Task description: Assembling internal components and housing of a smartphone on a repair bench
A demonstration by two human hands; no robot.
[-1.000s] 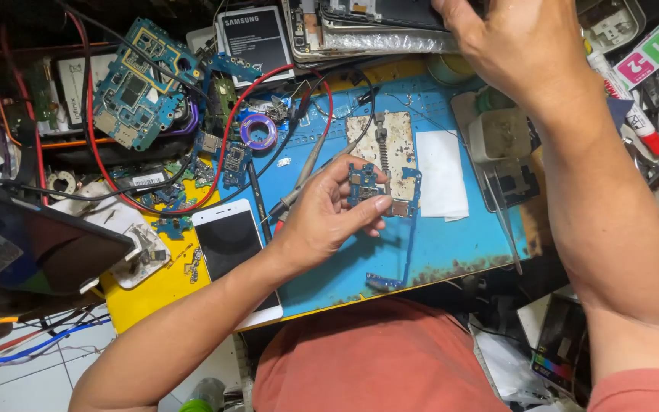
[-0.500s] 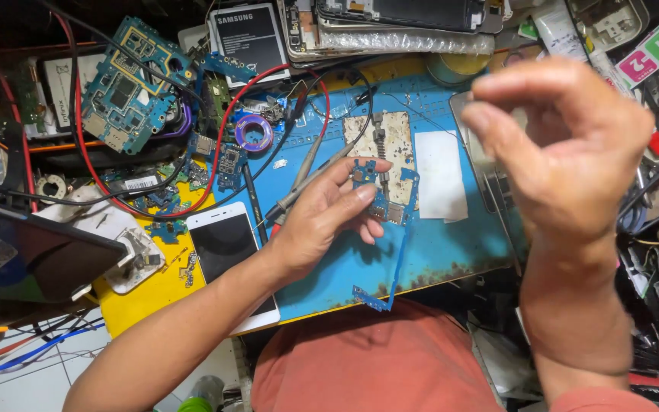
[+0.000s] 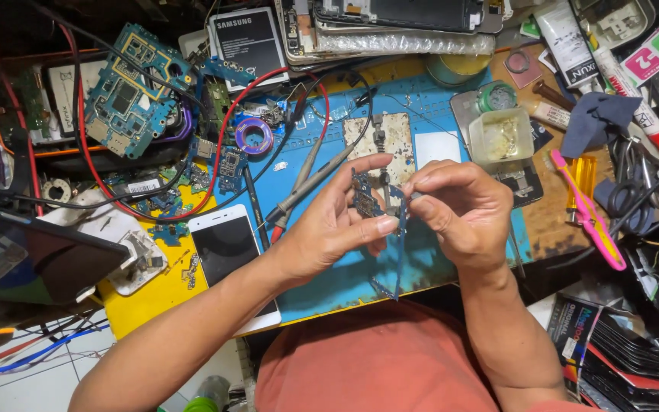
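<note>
While the left hand (image 3: 329, 229) and right hand (image 3: 459, 210) together pinch a blue board (image 3: 379, 202), held above the middle of the blue mat (image 3: 329, 282), a white phone (image 3: 226, 244) lies at the mat's left edge.

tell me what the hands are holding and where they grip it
Both hold a small blue circuit board above the blue mat. The left hand pinches its left side between thumb and fingers; the right hand grips its upper right edge.
</note>
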